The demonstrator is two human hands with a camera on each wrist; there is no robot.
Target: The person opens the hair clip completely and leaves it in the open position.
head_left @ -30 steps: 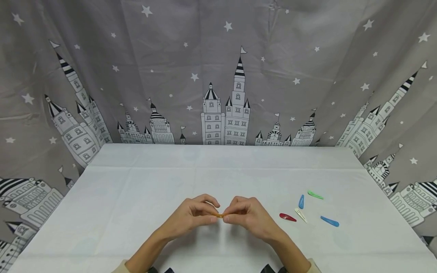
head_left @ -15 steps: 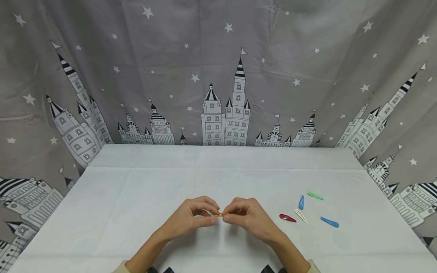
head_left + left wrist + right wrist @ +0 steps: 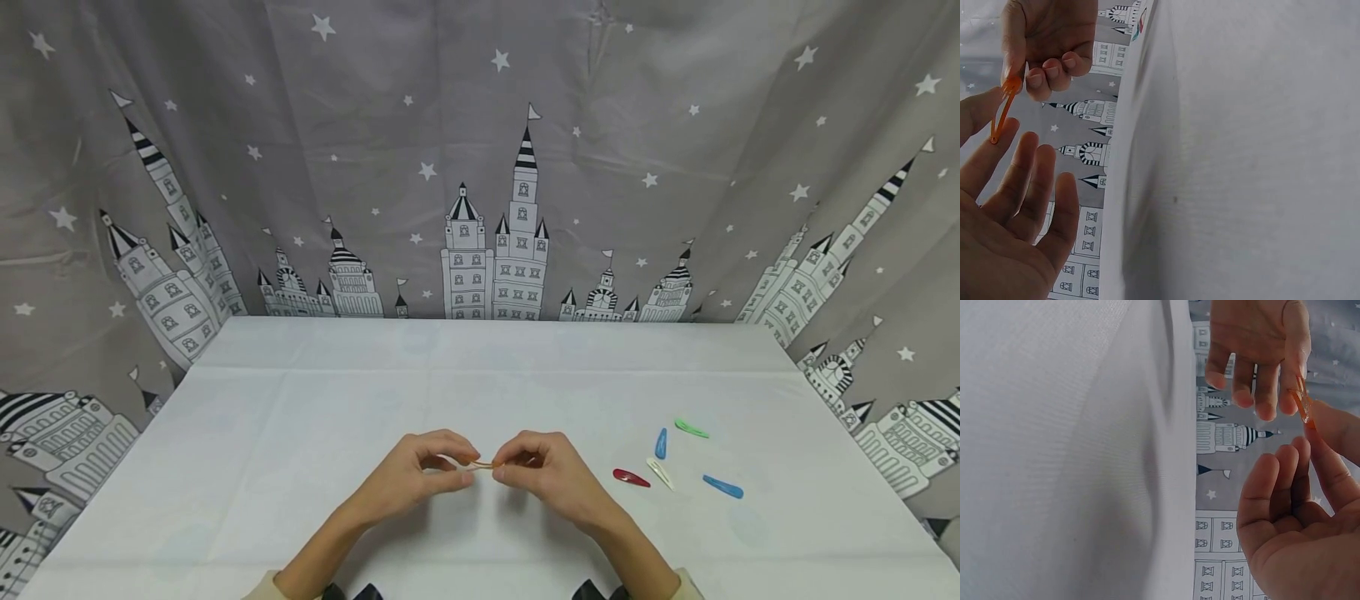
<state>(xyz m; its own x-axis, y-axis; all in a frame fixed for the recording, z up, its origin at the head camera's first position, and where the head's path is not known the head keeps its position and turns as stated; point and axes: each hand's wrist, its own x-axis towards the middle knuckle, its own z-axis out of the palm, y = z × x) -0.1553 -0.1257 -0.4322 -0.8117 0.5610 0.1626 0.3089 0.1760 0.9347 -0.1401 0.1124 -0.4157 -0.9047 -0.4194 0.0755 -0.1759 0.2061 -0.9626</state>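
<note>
An orange snap hair clip (image 3: 1002, 115) is held up between both hands, its two strips spread apart at the narrow end. My right hand (image 3: 551, 471) pinches the wide end between thumb and forefinger. At the narrow end, my left hand (image 3: 420, 471) has the clip between its thumb and forefinger, which stand a little apart. In the left wrist view the clip's tip lies against the left forefinger (image 3: 988, 156). The other left fingers are loosely extended. Part of the clip's wide end (image 3: 1309, 415) is covered by the right fingertips.
On the white-covered table (image 3: 300, 400), to the right of my hands, lie several more snap clips: a red clip (image 3: 632, 477), a cream clip (image 3: 661, 474), two blue clips (image 3: 661, 443) and a green clip (image 3: 692, 428). A grey castle-print curtain (image 3: 375, 100) stands behind.
The clip's strips have come apart and more of it shows between the hands. My left thumb and forefinger have parted slightly, and both hands have shifted a little away from each other.
</note>
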